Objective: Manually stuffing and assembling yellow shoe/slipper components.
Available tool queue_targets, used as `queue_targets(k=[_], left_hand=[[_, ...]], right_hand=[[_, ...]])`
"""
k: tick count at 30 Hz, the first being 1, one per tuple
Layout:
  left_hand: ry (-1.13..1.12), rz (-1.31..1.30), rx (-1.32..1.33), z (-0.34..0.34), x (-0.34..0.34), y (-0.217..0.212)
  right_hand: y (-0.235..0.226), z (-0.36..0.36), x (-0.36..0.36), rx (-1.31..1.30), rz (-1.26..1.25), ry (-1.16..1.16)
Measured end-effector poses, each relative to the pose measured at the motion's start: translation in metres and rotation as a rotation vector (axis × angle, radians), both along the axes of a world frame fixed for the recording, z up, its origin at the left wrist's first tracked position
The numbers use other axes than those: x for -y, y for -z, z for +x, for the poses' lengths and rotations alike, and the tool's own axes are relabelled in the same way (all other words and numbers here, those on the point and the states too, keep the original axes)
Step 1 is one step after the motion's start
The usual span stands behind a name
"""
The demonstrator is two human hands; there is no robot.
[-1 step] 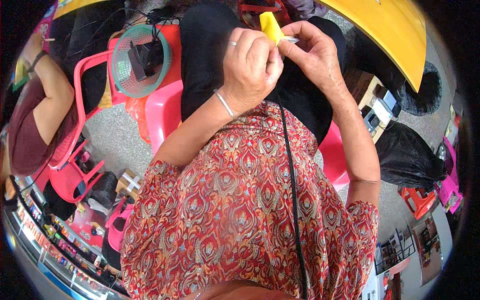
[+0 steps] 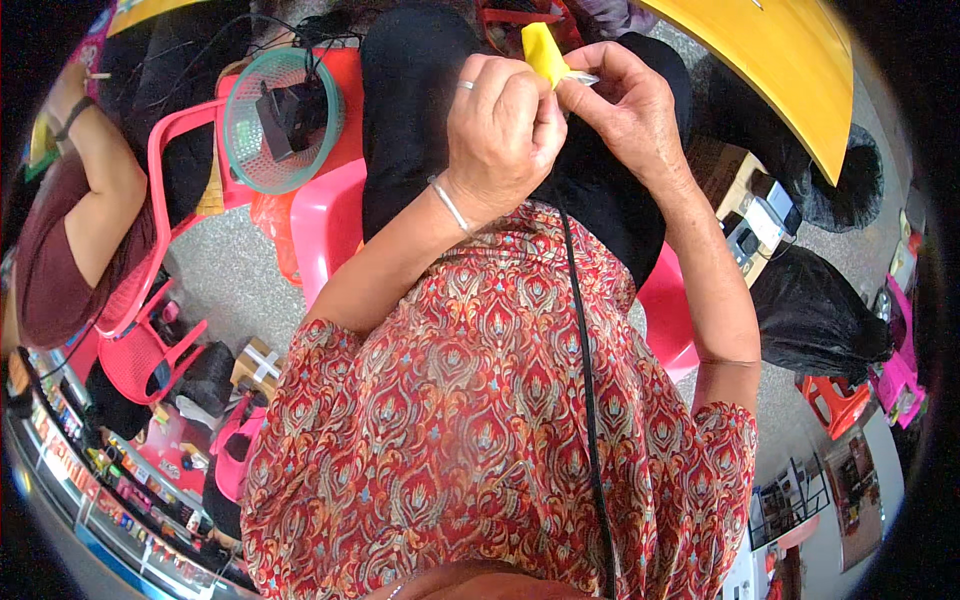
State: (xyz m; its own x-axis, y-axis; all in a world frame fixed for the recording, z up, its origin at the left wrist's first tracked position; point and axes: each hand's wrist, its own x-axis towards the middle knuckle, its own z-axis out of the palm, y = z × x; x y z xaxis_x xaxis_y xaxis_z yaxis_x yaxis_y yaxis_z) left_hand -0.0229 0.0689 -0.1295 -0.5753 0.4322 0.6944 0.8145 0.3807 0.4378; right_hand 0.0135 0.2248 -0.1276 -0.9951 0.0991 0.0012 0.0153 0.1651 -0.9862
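Observation:
My left hand (image 2: 500,125) and my right hand (image 2: 625,110) meet above my lap, fingertips pinched together. Between them they hold a small yellow piece (image 2: 543,52), which sticks up above the fingers. A thin pale strip (image 2: 582,77) shows at the right thumb. The left hand has a ring on one finger and a thin bangle at the wrist. Under both hands a black cloth (image 2: 410,110) lies over my lap. What the fingers grip below the yellow piece is hidden.
A green plastic basket (image 2: 280,120) with a black object stands on an orange stool to my left. I sit on a pink chair (image 2: 325,225). Another person (image 2: 70,230) sits far left. A yellow panel (image 2: 780,70), a cardboard box (image 2: 750,205) and black bags (image 2: 815,320) are to the right.

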Motion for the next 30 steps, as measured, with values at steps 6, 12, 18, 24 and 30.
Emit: queue_targets(k=[6, 12, 18, 24, 30], left_hand=[[0.08, 0.111, 0.235, 0.002, -0.001, 0.003], [0.296, 0.847, 1.449, 0.0, 0.004, -0.005], [0.577, 1.099, 1.749, 0.008, 0.001, 0.001], [0.626, 1.094, 1.767, 0.013, 0.005, -0.009], [0.488, 1.198, 1.698, 0.012, 0.005, -0.015]], right_hand=[[-0.003, -0.001, -0.004, 0.087, 0.028, 0.027], [-0.002, -0.005, -0.018, 0.086, -0.362, -0.008], [-0.007, -0.004, -0.005, -0.042, -0.052, 0.111], [-0.022, -0.001, -0.003, -0.225, 0.248, 0.164], [-0.036, -0.001, -0.009, -0.399, 0.362, -0.015]])
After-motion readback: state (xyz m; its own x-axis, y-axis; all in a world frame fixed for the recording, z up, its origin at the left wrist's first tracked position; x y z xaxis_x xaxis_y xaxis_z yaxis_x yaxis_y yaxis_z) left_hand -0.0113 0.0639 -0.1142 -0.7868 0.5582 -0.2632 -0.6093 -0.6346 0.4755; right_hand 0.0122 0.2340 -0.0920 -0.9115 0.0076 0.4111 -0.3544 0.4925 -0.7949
